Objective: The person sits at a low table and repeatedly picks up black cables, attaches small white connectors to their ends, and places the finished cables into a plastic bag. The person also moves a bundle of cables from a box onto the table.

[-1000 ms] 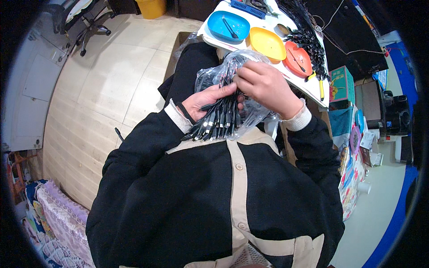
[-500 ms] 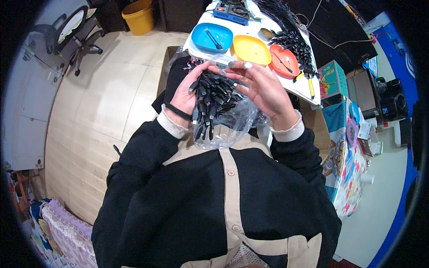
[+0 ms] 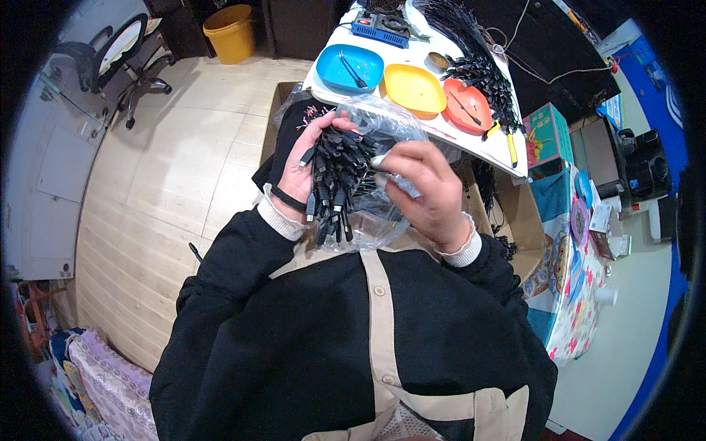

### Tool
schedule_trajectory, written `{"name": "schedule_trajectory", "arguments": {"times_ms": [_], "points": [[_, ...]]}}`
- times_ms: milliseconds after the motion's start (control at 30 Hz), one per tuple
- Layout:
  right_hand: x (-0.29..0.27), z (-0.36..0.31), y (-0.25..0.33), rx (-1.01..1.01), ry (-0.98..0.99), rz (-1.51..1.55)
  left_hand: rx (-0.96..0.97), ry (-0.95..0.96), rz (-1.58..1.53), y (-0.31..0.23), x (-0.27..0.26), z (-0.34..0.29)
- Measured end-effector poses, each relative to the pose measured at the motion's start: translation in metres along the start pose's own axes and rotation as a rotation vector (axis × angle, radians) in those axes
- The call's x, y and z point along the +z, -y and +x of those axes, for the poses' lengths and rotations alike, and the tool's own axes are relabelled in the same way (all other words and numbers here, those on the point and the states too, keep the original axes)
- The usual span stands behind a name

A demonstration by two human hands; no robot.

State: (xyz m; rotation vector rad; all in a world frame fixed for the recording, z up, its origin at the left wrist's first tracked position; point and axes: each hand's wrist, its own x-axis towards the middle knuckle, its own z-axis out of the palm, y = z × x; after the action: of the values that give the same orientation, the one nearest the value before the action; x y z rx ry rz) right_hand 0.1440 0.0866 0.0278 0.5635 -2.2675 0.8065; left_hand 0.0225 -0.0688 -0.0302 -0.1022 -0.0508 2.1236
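Observation:
A thick bundle of short black cables [image 3: 342, 165] with small metal-tipped plugs lies in front of my chest, plugs pointing mostly down and toward me. My left hand [image 3: 296, 176] is wrapped round its left side, thumb along the edge. Crinkled clear plastic bag [image 3: 379, 116] film surrounds the bundle, rising behind it and hanging below. At the bundle's right side, my right hand [image 3: 434, 192] has curled fingers and thumb closed on the film, slightly blurred. Whether a plug is also between the fingertips is hidden. Thin red and white wire ends [image 3: 312, 114] stick out beyond my left hand.
Ahead, a white table [image 3: 471, 151] carries a blue tray [image 3: 334, 81], a yellow tray [image 3: 413, 90], an orange tray [image 3: 467, 106], yellow-handled pliers [image 3: 512, 147], a blue device [image 3: 380, 31] and piled black cables [image 3: 482, 66]. A cardboard box [image 3: 522, 213] stands below at right.
My right hand has come down from the bundle's top to its right side, its fingers curling in. The bag film now stands higher behind the cables. My left hand keeps its hold.

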Motion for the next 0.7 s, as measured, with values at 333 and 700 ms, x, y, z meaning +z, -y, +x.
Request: {"name": "schedule_trajectory", "arguments": {"times_ms": [333, 700], "points": [[-0.017, 0.006, 0.013, -0.050, -0.068, -0.023, -0.002, -0.092, 0.112, 0.000, -0.016, 0.002], [-0.012, 0.043, -0.039, 0.920, 0.051, 0.792, -0.178, 0.002, 0.146, 0.016, -0.013, -0.003]]}}
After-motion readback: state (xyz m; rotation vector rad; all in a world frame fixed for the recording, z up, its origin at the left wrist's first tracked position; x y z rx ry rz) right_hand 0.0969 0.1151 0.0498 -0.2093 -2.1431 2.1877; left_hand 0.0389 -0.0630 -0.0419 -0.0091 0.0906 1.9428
